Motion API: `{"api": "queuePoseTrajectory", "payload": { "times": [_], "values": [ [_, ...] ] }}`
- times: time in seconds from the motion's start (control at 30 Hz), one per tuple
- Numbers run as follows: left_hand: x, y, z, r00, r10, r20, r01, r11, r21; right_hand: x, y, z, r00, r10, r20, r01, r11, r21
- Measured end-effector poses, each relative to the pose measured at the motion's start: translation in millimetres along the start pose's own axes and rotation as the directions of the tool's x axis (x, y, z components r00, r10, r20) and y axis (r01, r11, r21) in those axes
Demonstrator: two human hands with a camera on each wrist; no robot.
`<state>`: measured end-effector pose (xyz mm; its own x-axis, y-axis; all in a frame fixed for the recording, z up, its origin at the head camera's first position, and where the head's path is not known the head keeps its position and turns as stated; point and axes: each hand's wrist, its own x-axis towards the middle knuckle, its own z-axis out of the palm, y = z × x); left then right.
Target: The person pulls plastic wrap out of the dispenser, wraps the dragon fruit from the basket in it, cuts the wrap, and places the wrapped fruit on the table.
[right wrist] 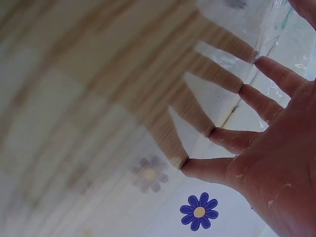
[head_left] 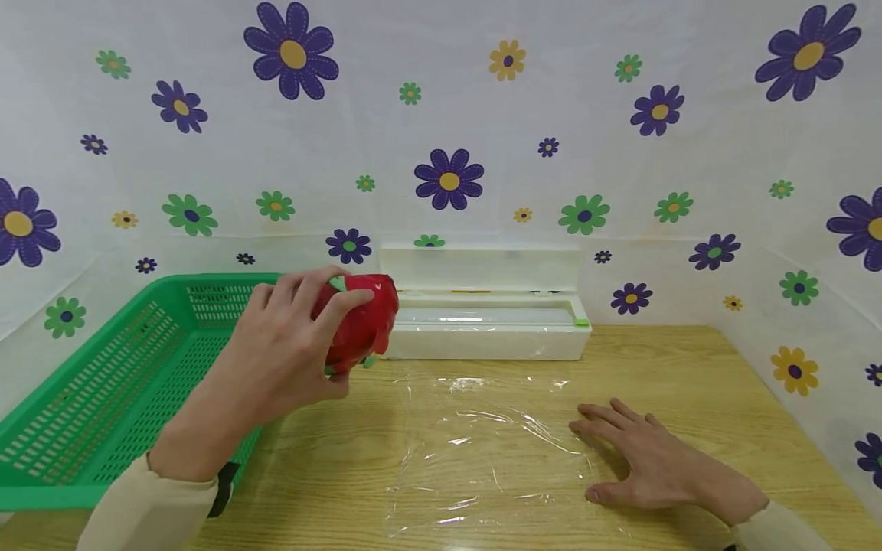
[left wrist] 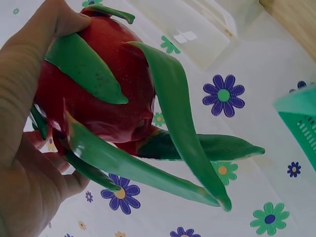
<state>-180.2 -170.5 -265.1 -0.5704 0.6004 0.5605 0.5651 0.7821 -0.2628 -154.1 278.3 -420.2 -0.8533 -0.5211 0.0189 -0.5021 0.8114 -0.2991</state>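
Note:
A red dragon fruit (head_left: 366, 325) with long green scales is held up by my left hand (head_left: 289, 340), fingers over its top and thumb under it. In the left wrist view the dragon fruit (left wrist: 108, 84) shows its red skin and curling scales close up. A sheet of clear plastic wrap (head_left: 482, 459) lies on the wooden table in front, creased and shiny. My right hand (head_left: 648, 459) is spread at the wrap's right edge. In the right wrist view the fingertips of the right hand (right wrist: 276, 143) touch the glossy tabletop, which mirrors them.
A green perforated basket (head_left: 83, 497) stands on the left, partly behind my left forearm. At the back is a white wrap box (head_left: 482, 344) with its lid raised, a roll inside and a green slider at its right end. A flower-printed white sheet (head_left: 565, 99) surrounds the table.

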Motion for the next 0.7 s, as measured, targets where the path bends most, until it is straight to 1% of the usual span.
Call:
{"api": "queuePoseTrajectory", "payload": {
  "times": [0.1, 0.3, 0.43, 0.7],
  "values": [
    [1.5, 4.0, 2.3, 1.000, 0.003, 0.008, -0.003, 1.000, -0.003, 0.3, -0.6, -0.2, 1.000, 0.000, 0.000, 0.000, 1.000, -0.001],
    [4.2, 12.6, 5.9, 1.000, 0.019, -0.004, -0.019, 1.000, -0.020, 0.1, -0.8, -0.4, 1.000, 0.000, 0.000, 0.000, 1.000, -0.003],
    [5.3, 17.4, 9.0, 1.000, 0.016, -0.004, -0.016, 0.999, -0.032, 0.2, -0.7, -0.2, 1.000, -0.001, -0.002, 0.001, 1.000, -0.003],
    [6.4, 24.8, 20.3, 0.999, 0.035, -0.020, -0.036, 0.998, -0.048, 0.5, -0.2, 0.1, 1.000, 0.001, 0.004, -0.001, 1.000, 0.001]
  ]
}}
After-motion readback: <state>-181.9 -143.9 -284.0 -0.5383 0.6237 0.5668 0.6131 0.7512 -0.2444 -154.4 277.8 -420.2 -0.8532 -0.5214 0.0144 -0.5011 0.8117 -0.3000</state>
